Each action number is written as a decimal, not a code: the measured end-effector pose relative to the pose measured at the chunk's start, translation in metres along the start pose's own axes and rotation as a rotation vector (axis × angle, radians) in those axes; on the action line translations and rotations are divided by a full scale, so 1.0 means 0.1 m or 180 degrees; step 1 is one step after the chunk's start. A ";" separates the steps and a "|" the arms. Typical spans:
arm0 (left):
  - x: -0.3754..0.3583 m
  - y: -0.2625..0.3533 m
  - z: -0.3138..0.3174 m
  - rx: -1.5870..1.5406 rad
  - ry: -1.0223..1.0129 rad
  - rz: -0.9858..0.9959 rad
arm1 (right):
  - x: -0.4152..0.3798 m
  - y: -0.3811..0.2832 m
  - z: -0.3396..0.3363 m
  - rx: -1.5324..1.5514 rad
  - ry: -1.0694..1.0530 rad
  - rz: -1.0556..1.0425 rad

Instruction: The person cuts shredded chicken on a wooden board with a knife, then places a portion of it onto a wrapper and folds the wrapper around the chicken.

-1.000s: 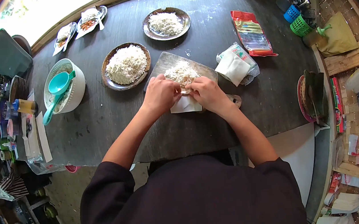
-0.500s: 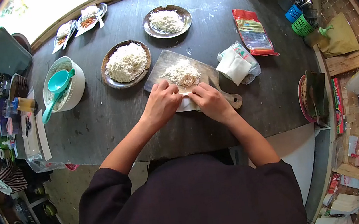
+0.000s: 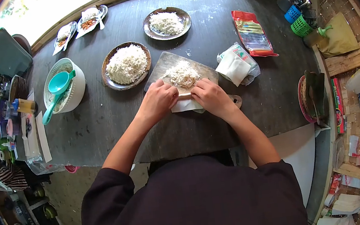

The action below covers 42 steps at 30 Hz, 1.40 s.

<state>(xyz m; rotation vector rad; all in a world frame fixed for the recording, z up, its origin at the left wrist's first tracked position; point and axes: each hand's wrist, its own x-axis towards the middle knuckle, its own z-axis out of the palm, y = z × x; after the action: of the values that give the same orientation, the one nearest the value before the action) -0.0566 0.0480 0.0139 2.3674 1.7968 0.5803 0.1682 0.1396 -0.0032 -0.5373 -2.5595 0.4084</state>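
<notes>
A thin white wrapper point(image 3: 184, 105) lies at the near edge of the wooden cutting board point(image 3: 165, 62), its upper edge forming a narrow roll. My left hand point(image 3: 159, 99) is closed on the left end of that roll, fingers curled over. My right hand point(image 3: 210, 96) pinches the right end, and its fingertips are mostly hidden from above. Just beyond my fingers, a heap of white shreds point(image 3: 182, 74) rests on the board. The board's handle point(image 3: 235, 100) sticks out past my right hand.
Two plates of white shreds, a fuller one point(image 3: 127, 64) and a smaller one point(image 3: 166, 23), stand beyond the board. To the left is a white tub point(image 3: 79, 86) with a turquoise dipper point(image 3: 60, 82). White squares point(image 3: 233, 68) in plastic and a red packet point(image 3: 253, 33) lie right.
My hands have shifted slightly apart and to the left along the wrapper. The rolled edge between them shows more, and both hands stay closed on it.
</notes>
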 end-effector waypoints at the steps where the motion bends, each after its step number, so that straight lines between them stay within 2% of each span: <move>1: 0.00 -0.02 0.01 0.0001 0.0001 0.0002 | 0.00 0.00 0.00 -0.0002 0.0002 0.0000; 3: 0.01 -0.05 0.02 0.0253 0.0300 0.0265 | -0.01 -0.01 -0.01 -0.0642 -0.0018 -0.0357; 10: -0.07 0.06 -0.05 0.0538 0.0277 0.0356 | -0.12 -0.05 -0.10 -0.0510 -0.0078 -0.0440; 13: -0.01 0.14 -0.05 0.0465 0.0231 0.0164 | -0.11 -0.02 -0.06 -0.0037 -0.0039 -0.0203; 15: 0.08 0.16 0.04 0.0218 0.0301 -0.0293 | -0.06 0.00 -0.03 0.0415 0.0067 0.0246; 19: 0.11 0.14 0.16 -0.0143 0.0384 -0.0512 | -0.06 -0.03 0.00 0.0458 0.0156 0.0618; 25: 0.07 0.14 0.10 -0.0283 0.0057 -0.0439 | -0.16 -0.06 -0.02 0.0034 0.0193 -0.0011; 27: 0.04 0.19 0.09 -0.0038 0.0206 -0.0294 | -0.20 -0.10 -0.03 -0.0253 0.0193 -0.0237; 31: -0.01 0.21 0.10 -0.0094 0.0404 -0.0227 | -0.26 -0.14 -0.05 -0.0170 0.0189 -0.0210; 33: 0.00 0.22 0.12 -0.0399 0.0275 -0.0575 | -0.27 -0.15 -0.06 0.0278 0.0298 0.0070; 34: 0.00 0.21 0.15 -0.0405 0.0268 -0.0563 | -0.26 -0.16 -0.06 0.0272 0.0302 0.0082; 36: 0.01 0.18 0.18 -0.0473 0.0526 -0.0360 | -0.23 -0.19 -0.04 0.0389 0.0440 0.0617; 40: -0.01 0.26 0.10 -0.0364 0.0310 -0.0402 | -0.27 -0.14 -0.04 0.0524 0.0376 0.0576; 42: -0.02 0.31 0.08 -0.0340 -0.0012 -0.0573 | -0.31 -0.17 -0.05 0.0429 0.0344 0.0416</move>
<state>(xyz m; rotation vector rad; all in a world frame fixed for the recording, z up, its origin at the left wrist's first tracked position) -0.0263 0.0380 0.0163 2.1096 1.9005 0.6307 0.1912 0.1121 -0.0050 -0.6603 -2.3813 0.5770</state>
